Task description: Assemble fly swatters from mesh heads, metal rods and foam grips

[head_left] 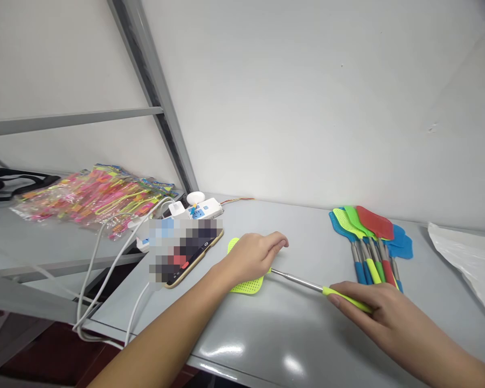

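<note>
My right hand [383,312] is closed around the yellow-green handle of a telescopic fly swatter [299,280]. Its metal rod is partly drawn out and points left across the grey table. The perforated yellow-green head of the swatter lies under my left hand [256,256], which hides much of it. The left fingers stretch out to the right above the neck of the swatter, not wrapped round the rod. Just beyond my right hand lies a pile of fly swatters [367,231] in blue, green, yellow-green and red, rods collapsed and handles toward me.
A phone [198,253], partly blurred out, lies left of my left hand beside a white power strip [206,209]. White cables [117,258] hang over the table edge. Packaged colourful items [101,196] cover the left shelf. A white plastic sheet [464,258] lies at right.
</note>
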A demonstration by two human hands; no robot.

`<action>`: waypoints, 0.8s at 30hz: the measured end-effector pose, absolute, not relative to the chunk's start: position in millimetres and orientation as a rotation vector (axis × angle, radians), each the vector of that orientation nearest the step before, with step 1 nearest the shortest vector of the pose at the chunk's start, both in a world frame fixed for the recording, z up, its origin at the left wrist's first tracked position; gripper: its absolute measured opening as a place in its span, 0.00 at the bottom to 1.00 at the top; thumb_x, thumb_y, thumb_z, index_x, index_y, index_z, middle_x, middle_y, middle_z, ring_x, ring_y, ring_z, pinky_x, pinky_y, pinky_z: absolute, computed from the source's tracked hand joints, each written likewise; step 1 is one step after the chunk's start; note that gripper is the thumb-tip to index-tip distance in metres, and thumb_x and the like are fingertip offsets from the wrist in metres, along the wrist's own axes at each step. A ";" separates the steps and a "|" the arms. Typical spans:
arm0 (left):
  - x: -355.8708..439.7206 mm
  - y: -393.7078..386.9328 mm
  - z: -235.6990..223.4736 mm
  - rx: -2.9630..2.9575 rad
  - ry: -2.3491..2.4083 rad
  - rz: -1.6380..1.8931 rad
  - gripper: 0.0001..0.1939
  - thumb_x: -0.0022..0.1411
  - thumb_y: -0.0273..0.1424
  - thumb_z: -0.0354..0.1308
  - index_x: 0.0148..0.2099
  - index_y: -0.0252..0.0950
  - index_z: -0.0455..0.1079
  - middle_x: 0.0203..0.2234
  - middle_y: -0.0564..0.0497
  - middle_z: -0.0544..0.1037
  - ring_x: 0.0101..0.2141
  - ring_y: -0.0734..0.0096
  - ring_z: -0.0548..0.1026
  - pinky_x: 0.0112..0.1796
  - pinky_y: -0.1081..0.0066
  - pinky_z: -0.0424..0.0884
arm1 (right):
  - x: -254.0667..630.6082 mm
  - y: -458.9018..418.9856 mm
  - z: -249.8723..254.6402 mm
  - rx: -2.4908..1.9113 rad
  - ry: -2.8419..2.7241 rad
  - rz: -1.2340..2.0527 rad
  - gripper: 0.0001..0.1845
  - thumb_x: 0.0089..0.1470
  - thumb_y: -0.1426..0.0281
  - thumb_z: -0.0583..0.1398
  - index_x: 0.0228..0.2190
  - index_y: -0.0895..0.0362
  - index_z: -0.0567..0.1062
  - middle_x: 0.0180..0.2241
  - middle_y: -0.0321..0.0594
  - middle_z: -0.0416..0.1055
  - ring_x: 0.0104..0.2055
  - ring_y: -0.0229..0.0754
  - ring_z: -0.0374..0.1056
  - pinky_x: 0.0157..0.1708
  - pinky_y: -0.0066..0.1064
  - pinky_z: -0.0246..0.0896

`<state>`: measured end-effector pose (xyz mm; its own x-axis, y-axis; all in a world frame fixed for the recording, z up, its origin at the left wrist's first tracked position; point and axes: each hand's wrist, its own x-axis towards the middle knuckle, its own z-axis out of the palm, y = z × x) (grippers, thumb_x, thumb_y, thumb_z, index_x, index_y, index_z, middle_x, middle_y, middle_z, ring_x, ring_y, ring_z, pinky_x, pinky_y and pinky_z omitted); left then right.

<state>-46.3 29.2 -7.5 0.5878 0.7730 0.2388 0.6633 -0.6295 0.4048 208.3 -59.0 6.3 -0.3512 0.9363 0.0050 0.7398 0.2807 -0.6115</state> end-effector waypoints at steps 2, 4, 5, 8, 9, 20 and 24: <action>-44.9 28.2 -9.0 2.583 1.183 0.559 0.15 0.70 0.32 0.41 0.48 0.43 0.69 0.28 0.54 0.77 0.27 0.68 0.74 0.30 0.71 0.62 | 207.9 -59.5 5.8 -1.517 -2.211 0.729 0.18 0.59 0.55 0.52 0.31 0.48 0.78 0.21 0.39 0.73 0.23 0.46 0.67 0.22 0.33 0.56; -42.9 26.9 -11.3 2.640 1.204 0.513 0.15 0.70 0.33 0.41 0.48 0.43 0.68 0.28 0.53 0.78 0.28 0.66 0.75 0.30 0.70 0.63 | 207.4 -60.8 6.0 -1.528 -2.229 0.700 0.17 0.59 0.55 0.53 0.30 0.48 0.78 0.21 0.39 0.72 0.22 0.45 0.67 0.22 0.33 0.55; -41.9 26.2 -12.5 2.668 1.217 0.487 0.15 0.70 0.33 0.41 0.48 0.43 0.68 0.28 0.53 0.78 0.28 0.65 0.76 0.30 0.70 0.63 | 207.2 -61.6 6.5 -1.535 -2.241 0.681 0.17 0.59 0.55 0.53 0.30 0.48 0.78 0.21 0.38 0.72 0.22 0.45 0.67 0.22 0.32 0.55; -39.2 24.6 -14.9 2.691 1.258 0.460 0.14 0.69 0.33 0.40 0.47 0.43 0.66 0.24 0.54 0.76 0.26 0.64 0.74 0.29 0.70 0.61 | 206.9 -64.1 8.5 -1.547 -2.291 0.629 0.18 0.60 0.55 0.52 0.30 0.48 0.77 0.20 0.38 0.71 0.22 0.45 0.67 0.23 0.32 0.54; -38.5 24.1 -15.1 2.678 1.270 0.473 0.13 0.69 0.33 0.40 0.47 0.43 0.66 0.23 0.55 0.75 0.25 0.65 0.73 0.28 0.70 0.61 | 206.8 -64.7 9.0 -1.548 -2.308 0.613 0.18 0.60 0.55 0.52 0.30 0.48 0.77 0.20 0.38 0.71 0.22 0.45 0.67 0.23 0.32 0.54; -31.8 20.4 -17.2 2.556 1.283 0.580 0.13 0.70 0.33 0.40 0.43 0.43 0.66 0.19 0.57 0.70 0.21 0.68 0.68 0.25 0.71 0.56 | 195.9 -70.8 -4.2 -1.484 -2.512 0.216 0.17 0.63 0.59 0.49 0.32 0.51 0.73 0.20 0.37 0.71 0.22 0.43 0.69 0.22 0.32 0.48; -29.0 24.6 -9.8 2.570 1.276 0.823 0.14 0.71 0.34 0.40 0.42 0.41 0.67 0.25 0.54 0.74 0.28 0.67 0.70 0.33 0.68 0.61 | 193.9 -66.4 -9.6 -1.522 -2.468 0.171 0.17 0.64 0.58 0.47 0.34 0.51 0.71 0.21 0.37 0.72 0.23 0.45 0.70 0.22 0.32 0.47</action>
<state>-29.0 24.6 -9.8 0.4855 0.7747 0.4051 0.6887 -0.6243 0.3686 193.9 -66.4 -9.6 -0.4310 0.8916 0.1388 0.8641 0.4521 -0.2214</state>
